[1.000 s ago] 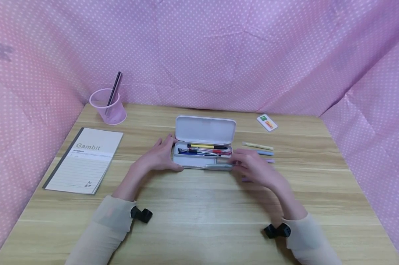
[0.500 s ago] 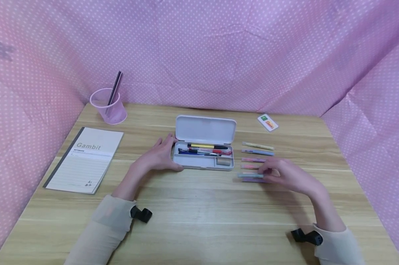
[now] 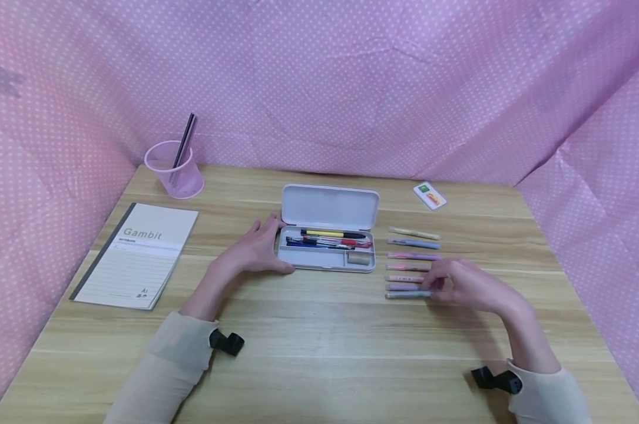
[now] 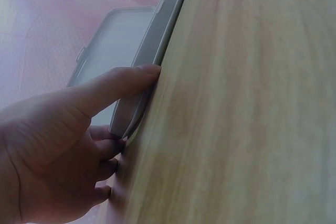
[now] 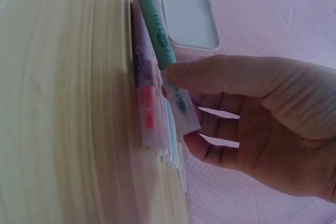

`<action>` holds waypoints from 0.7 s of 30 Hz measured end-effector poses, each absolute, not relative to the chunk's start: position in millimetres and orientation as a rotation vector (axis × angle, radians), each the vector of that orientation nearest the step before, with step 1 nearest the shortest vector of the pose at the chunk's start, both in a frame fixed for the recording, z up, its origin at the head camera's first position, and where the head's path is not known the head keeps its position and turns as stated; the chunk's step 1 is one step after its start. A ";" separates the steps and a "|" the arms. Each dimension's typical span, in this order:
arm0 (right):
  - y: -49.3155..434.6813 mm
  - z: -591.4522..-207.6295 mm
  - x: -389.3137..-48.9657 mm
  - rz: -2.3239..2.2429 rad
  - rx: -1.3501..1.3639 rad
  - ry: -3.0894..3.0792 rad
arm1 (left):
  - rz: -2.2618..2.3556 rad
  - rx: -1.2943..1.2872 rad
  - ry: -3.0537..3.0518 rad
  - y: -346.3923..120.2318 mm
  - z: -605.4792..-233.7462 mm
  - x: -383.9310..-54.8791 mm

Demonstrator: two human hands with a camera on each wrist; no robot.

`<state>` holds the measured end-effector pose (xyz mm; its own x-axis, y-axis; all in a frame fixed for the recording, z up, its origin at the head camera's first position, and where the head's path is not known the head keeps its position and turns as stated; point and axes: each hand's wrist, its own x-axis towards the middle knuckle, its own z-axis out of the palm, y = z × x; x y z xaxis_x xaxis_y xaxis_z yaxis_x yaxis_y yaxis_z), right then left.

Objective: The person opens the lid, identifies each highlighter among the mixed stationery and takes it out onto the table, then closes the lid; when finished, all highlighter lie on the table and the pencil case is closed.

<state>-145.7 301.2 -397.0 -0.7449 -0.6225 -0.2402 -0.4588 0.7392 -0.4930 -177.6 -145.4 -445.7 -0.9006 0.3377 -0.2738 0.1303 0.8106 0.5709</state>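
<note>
An open white pencil case (image 3: 314,259) holds several pens (image 3: 330,241) in its back compartment and a small greyish-brown block (image 3: 358,258) at front right. My left hand (image 3: 255,250) grips its left end, thumb along the front wall; the left wrist view shows this thumb (image 4: 139,74) on the case. My right hand (image 3: 467,285) pinches a green highlighter (image 5: 157,30) by its clear cap, between thumb and fingers. Beside it lies a purple highlighter (image 5: 142,56). The head view shows this green highlighter (image 3: 406,294) at the near end of a row of pastel highlighters (image 3: 414,242).
On the left lies a notebook (image 3: 139,253), with a pink mesh pen cup (image 3: 184,182) behind it holding dark sticks. A small white card-like piece (image 3: 429,195) with green and orange print sits at back right. Pink dotted cloth (image 3: 319,88) hangs round the wooden table (image 3: 319,353).
My right hand has carried the green highlighter from the pencil case's front compartment rightward to the near end of the highlighter row. My left hand has stayed on the case.
</note>
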 end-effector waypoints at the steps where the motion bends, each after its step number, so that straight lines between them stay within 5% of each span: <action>1: 301.4 -396.9 -146.0 -0.568 -0.819 2.546 | 0.793 0.355 2.631 -145.3 -445.7 -177.6; 21: 295.5 -401.8 -147.0 -0.532 -0.832 2.552 | 0.798 0.356 2.628 -145.2 -444.7 -177.6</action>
<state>-147.0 295.5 -401.8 -0.7417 -0.6207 -0.2542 -0.4673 0.7500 -0.4681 -177.6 -145.2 -444.7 -0.8995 0.3407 -0.2735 0.1312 0.8077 0.5749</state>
